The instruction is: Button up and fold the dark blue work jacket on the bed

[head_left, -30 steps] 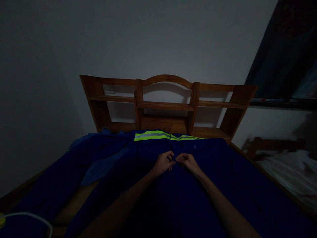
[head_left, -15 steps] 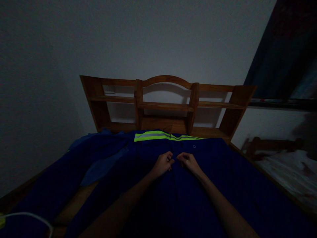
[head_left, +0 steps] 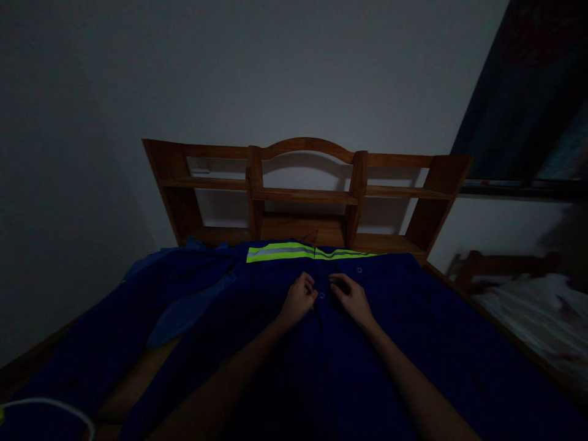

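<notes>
A dark blue work garment (head_left: 404, 343) lies spread in front of me, with a yellow-green and silver reflective band (head_left: 280, 250) across its far part. My left hand (head_left: 299, 299) is at the front opening, its fingers curled and closed on the cloth edge. Beside those fingertips, a small round ring-like snap button (head_left: 322, 295) shows on the fabric. My right hand (head_left: 353, 301) hovers just right of the snap, thumb and fingers bent but apart, with nothing visible between them. Another round snap (head_left: 359, 270) sits farther up on the right side.
Behind the garment stands a wooden headboard with shelves (head_left: 305, 195) against a pale wall. A lighter blue cloth (head_left: 184, 312) lies under the garment at left. A white cord (head_left: 55, 402) curves at the lower left. White bedding (head_left: 537, 312) is at right, below a dark window.
My right hand has opened its pinch and drawn slightly away from the left. The snap between the hands has come into view. My left hand has shifted slightly left.
</notes>
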Motion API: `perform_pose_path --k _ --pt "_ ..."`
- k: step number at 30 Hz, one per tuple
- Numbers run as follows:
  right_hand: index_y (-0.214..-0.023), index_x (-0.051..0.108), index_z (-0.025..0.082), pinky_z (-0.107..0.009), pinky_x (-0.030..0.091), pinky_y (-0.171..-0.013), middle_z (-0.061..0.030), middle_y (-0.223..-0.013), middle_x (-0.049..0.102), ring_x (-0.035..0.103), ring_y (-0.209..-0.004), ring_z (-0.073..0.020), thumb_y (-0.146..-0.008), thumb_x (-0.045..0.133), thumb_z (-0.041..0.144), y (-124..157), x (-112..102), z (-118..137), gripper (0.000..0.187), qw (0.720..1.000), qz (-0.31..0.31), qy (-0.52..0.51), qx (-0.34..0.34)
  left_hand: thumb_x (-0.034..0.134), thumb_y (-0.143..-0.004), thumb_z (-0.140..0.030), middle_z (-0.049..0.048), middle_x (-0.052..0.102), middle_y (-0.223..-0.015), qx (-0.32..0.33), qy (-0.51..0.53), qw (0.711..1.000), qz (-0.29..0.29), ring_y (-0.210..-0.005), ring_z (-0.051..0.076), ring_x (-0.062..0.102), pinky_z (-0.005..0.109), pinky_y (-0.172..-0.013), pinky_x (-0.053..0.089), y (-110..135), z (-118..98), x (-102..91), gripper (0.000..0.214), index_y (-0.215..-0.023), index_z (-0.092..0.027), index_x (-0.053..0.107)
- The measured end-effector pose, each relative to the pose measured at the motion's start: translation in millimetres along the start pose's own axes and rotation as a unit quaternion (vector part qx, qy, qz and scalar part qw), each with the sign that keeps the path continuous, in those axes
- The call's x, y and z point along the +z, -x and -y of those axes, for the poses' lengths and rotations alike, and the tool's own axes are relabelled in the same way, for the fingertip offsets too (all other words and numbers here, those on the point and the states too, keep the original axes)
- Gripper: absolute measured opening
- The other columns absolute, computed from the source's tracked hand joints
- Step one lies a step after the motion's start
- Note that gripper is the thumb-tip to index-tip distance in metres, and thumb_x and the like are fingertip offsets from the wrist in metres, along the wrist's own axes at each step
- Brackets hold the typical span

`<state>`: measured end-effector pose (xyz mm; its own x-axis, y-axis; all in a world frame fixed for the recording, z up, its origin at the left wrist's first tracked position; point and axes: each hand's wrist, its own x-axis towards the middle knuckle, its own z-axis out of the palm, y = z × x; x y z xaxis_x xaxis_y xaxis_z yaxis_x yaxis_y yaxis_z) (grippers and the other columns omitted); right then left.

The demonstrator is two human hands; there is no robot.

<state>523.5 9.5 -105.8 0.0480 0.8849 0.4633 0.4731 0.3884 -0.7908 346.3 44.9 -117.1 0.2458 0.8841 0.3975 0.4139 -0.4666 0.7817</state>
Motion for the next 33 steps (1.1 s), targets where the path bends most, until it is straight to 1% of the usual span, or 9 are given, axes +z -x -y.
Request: perform_pose_path --k 2,4,7,10,15,19,25,30,33 --pt "-0.104 0.065 0.024 -0.032 0.042 -0.092 -0.0014 -0.108 0.066 0.058 -0.102 -0.0169 -0.083 0.044 0.027 -0.5 -3.9 -1.1 0.030 0.999 -0.015 0.034 -0.007 0.047 -0.076 -0.013 0.0019 0.059 -0.089 0.034 0.015 0.998 -0.055 -0.079 0.013 0.060 0.025 -0.075 0.048 -2.0 -4.1 -5.9 0.021 -0.095 -0.020 0.054" --pt "-0.103 0.067 0.024 -0.033 0.038 -0.097 -0.0012 -0.110 0.065 0.056 -0.108 -0.0177 -0.084 0.041 0.024 -1.0 -5.6 -3.9 0.032 0.998 0.008 0.062 -0.006 0.041 -0.082 -0.014 0.0042 0.058 -0.100 0.072 0.029 0.995 -0.064 -0.093 0.015 0.058 0.028 -0.086 0.045 -3.2 -7.9 -11.2 0.025 -0.100 -0.021 0.056" --pt "-0.102 0.068 0.023 -0.035 0.033 -0.103 -0.0023 -0.113 0.064 0.050 -0.118 -0.0186 -0.083 0.042 0.021 -1.0 -2.7 -8.7 0.033 0.992 0.075 0.100 -0.017 0.037 -0.086 -0.017 0.0037 0.060 -0.108 0.096 0.013 0.995 -0.006 -0.105 0.016 0.054 0.031 -0.097 0.039 -3.3 -8.4 -12.9 0.031 -0.107 -0.023 0.059" --pt "-0.108 0.067 0.022 -0.037 0.029 -0.107 -0.0037 -0.120 0.060 0.042 -0.126 -0.0194 -0.079 0.047 0.018 -0.3 2.4 -11.8 0.035 0.981 0.130 0.144 -0.026 0.036 -0.089 -0.022 0.0023 0.061 -0.116 0.080 -0.033 0.993 0.075 -0.112 0.018 0.051 0.034 -0.103 0.034 -2.3 -2.2 -7.2 0.035 -0.114 -0.026 0.059" --pt "-0.118 0.061 0.022 -0.039 0.025 -0.109 -0.0058 -0.135 0.048 0.035 -0.130 -0.0206 -0.079 0.048 0.020 1.3 5.6 -16.9 0.041 0.970 0.158 0.181 -0.024 0.030 -0.093 -0.035 0.0001 0.049 -0.136 0.060 -0.137 0.978 0.145 -0.133 0.021 0.031 0.044 -0.112 0.017 2.4 10.6 1.6 0.039 -0.125 -0.030 0.052" --pt "-0.129 0.051 0.023 -0.040 0.020 -0.111 -0.0063 -0.143 0.036 0.027 -0.134 -0.0205 -0.083 0.047 0.027 1.9 8.2 -22.4 0.047 0.959 0.179 0.219 -0.036 0.026 -0.092 -0.047 -0.0020 0.036 -0.145 0.058 -0.211 0.966 0.140 -0.137 0.024 0.022 0.051 -0.111 0.009 6.1 18.2 1.5 0.046 -0.134 -0.034 0.040" --pt "-0.138 0.039 0.025 -0.043 0.012 -0.111 -0.0056 -0.149 0.023 0.019 -0.137 -0.0255 -0.087 0.041 0.049 0.1 11.1 -30.3 0.056 0.934 0.166 0.318 0.010 0.029 -0.087 -0.060 -0.0026 0.025 -0.150 0.015 -0.278 0.954 0.106 -0.134 0.033 0.027 0.052 -0.110 0.010 -1.5 30.3 -1.9 0.055 -0.136 -0.036 0.037" --pt "-0.143 0.027 0.030 -0.044 0.008 -0.110 -0.0020 -0.150 0.022 0.022 -0.136 -0.0299 -0.086 0.034 0.060 1.4 9.9 -34.6 0.065 0.920 0.145 0.363 0.023 0.029 -0.084 -0.063 -0.0020 0.021 -0.151 0.024 -0.295 0.952 0.079 -0.133 0.033 0.028 0.050 -0.111 0.009 -5.3 36.1 -1.1 0.061 -0.139 -0.035 0.032" --pt "-0.142 0.028 0.034 -0.044 0.008 -0.110 -0.0007 -0.150 0.020 0.022 -0.136 -0.0296 -0.087 0.032 0.061 2.8 9.6 -32.0 0.062 0.917 0.144 0.371 0.018 0.028 -0.086 -0.060 -0.0024 0.022 -0.151 0.032 -0.306 0.949 0.066 -0.133 0.032 0.030 0.049 -0.111 0.008 -3.2 34.1 -0.7 0.059 -0.139 -0.035 0.032"
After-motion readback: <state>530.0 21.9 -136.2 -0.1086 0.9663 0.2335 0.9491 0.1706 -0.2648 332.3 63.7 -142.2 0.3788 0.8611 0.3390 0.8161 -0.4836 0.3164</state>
